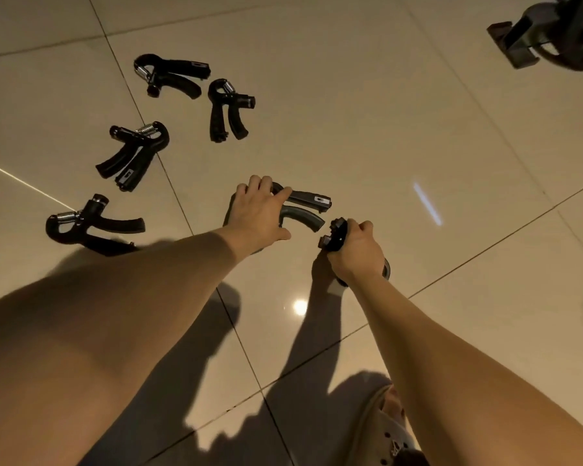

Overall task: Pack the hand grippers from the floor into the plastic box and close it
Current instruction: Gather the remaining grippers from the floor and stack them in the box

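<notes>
one wide tiled floor (367,122) fills my feed, dark equipment (559,31) in its far right corner. four loose hand grippers (179,66) (215,119) (137,164) (90,216) lie spread at left, apart from each other. left hand (260,211) is down on a fifth gripper (303,216) on the tile, grip curled round its head. right hand (357,247) just beside it, grip closed on a sixth gripper (334,235), handle ends poking out of the fist.

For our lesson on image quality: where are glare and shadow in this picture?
Head view: warm, dim light; a round glare spot and a pale streak on the glossy floor; hard-edged body shadows cross the tiles; the equipment top right looks soft.
</notes>
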A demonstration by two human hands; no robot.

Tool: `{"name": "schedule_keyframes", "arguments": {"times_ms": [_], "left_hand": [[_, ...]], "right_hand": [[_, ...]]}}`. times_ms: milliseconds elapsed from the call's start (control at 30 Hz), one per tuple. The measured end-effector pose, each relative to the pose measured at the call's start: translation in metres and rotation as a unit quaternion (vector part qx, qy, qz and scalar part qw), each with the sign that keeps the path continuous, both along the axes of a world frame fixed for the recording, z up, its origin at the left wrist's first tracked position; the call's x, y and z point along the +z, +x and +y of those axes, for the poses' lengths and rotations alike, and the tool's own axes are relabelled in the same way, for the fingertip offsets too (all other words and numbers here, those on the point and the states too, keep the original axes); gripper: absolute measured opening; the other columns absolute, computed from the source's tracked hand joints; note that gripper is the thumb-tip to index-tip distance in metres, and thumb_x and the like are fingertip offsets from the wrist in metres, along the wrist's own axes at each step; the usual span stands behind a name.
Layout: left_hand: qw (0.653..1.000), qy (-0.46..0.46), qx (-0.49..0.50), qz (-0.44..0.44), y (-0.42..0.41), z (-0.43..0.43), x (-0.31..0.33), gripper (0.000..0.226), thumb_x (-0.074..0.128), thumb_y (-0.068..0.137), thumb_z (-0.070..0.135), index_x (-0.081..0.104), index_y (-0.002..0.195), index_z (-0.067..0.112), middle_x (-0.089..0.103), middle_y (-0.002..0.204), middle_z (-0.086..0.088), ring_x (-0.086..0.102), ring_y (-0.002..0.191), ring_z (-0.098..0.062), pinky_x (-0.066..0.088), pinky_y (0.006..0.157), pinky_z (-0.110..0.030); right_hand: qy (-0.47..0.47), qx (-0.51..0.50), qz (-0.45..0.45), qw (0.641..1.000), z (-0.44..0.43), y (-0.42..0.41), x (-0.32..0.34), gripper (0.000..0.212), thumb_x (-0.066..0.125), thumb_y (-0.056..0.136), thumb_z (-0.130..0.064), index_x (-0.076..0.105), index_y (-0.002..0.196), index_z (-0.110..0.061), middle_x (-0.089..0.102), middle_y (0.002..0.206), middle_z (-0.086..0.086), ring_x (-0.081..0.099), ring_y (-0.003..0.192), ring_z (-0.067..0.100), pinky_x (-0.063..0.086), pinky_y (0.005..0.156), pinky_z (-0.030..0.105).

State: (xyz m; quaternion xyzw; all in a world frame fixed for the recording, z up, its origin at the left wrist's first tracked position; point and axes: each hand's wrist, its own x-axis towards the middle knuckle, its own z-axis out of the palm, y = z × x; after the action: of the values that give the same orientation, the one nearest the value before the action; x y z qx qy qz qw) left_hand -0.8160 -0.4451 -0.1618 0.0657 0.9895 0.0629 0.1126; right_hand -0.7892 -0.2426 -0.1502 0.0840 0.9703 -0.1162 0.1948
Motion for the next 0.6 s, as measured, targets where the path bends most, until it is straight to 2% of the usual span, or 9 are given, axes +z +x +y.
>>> {"name": "schedule_keyframes", "arguments": {"times_ms": [100,167,233,333,400,467,500,533,600], "left_hand": [[1.000,0.008,0.012,-0.015,-0.003,-0.006,0.002,0.089,0.077,0.071,0.059,0.041,0.148,0.034,0.040,0.136,-0.010,0.037,0.127,-0.031,0.033,0.108,-0.047],[0.997,0.050,0.031,-0.054,-0.001,-0.014,0.004,0.083,0.077,0.076,0.038,0.039,0.149,0.038,0.030,0.150,-0.011,0.028,0.138,-0.033,0.025,0.114,-0.050],[0.993,0.079,0.021,-0.088,0.005,-0.031,0.006,0.082,0.069,0.078,0.013,0.038,0.150,0.040,0.021,0.160,-0.009,0.017,0.146,-0.032,0.016,0.119,-0.053],[0.993,0.078,-0.025,-0.085,0.020,-0.064,0.015,0.075,0.062,0.079,0.001,0.052,0.144,0.038,0.020,0.165,-0.007,0.009,0.152,-0.029,0.004,0.123,-0.054],[0.992,0.092,-0.020,-0.081,0.038,-0.079,0.015,0.058,0.060,0.085,0.006,0.063,0.133,0.037,0.025,0.164,-0.006,0.010,0.152,-0.027,0.001,0.123,-0.052],[0.993,0.108,0.023,-0.040,0.061,-0.084,0.008,0.031,0.064,0.089,0.027,0.071,0.119,0.034,0.032,0.161,-0.006,0.017,0.150,-0.026,0.006,0.123,-0.051],[0.992,0.111,0.055,-0.008,0.073,-0.083,0.002,0.025,0.068,0.087,0.039,0.073,0.110,0.032,0.036,0.159,-0.006,0.021,0.148,-0.026,0.010,0.122,-0.050],[0.989,0.111,0.093,0.023,0.083,-0.079,-0.004,0.029,0.072,0.083,0.047,0.073,0.105,0.028,0.039,0.156,-0.008,0.025,0.146,-0.027,0.014,0.121,-0.050],[0.971,0.108,0.198,0.073,0.101,-0.067,-0.012,0.050,0.078,0.074,0.053,0.064,0.111,0.021,0.041,0.152,-0.012,0.031,0.143,-0.030,0.022,0.119,-0.050]], "right_hand": [[-0.015,0.053,0.006,0.998,-0.005,0.005,0.003,0.050,0.071,0.086,-0.028,0.052,0.130,-0.014,0.046,0.125,0.009,0.062,0.082,0.033,0.059,0.071,0.047],[-0.043,0.089,0.006,0.995,-0.008,0.009,0.007,0.048,0.068,0.085,-0.035,0.055,0.128,-0.018,0.048,0.122,0.006,0.063,0.085,0.032,0.058,0.073,0.047],[-0.073,0.139,0.001,0.988,-0.014,0.014,0.011,0.042,0.062,0.086,-0.039,0.059,0.124,-0.022,0.050,0.115,0.003,0.062,0.088,0.029,0.057,0.075,0.045],[-0.074,0.211,-0.012,0.975,-0.027,0.029,0.013,0.033,0.057,0.091,-0.044,0.068,0.113,-0.023,0.056,0.108,0.002,0.061,0.092,0.025,0.056,0.077,0.043],[-0.054,0.248,-0.007,0.967,-0.032,0.043,0.010,0.034,0.056,0.094,-0.047,0.073,0.098,-0.018,0.059,0.100,0.003,0.061,0.088,0.025,0.055,0.072,0.040],[-0.029,0.250,0.001,0.968,-0.029,0.058,0.005,0.036,0.059,0.094,-0.045,0.071,0.086,-0.012,0.060,0.094,0.004,0.062,0.083,0.026,0.054,0.069,0.038],[-0.013,0.241,0.008,0.970,-0.026,0.065,0.004,0.031,0.062,0.093,-0.041,0.069,0.085,-0.011,0.060,0.094,0.005,0.062,0.084,0.027,0.053,0.069,0.037],[0.005,0.232,0.018,0.973,-0.023,0.071,0.002,0.024,0.064,0.090,-0.034,0.068,0.087,-0.011,0.061,0.095,0.005,0.062,0.088,0.029,0.052,0.072,0.037],[0.032,0.201,0.039,0.978,-0.016,0.085,0.001,0.021,0.068,0.084,-0.023,0.064,0.099,-0.010,0.060,0.104,0.008,0.060,0.097,0.032,0.050,0.081,0.041]]}}
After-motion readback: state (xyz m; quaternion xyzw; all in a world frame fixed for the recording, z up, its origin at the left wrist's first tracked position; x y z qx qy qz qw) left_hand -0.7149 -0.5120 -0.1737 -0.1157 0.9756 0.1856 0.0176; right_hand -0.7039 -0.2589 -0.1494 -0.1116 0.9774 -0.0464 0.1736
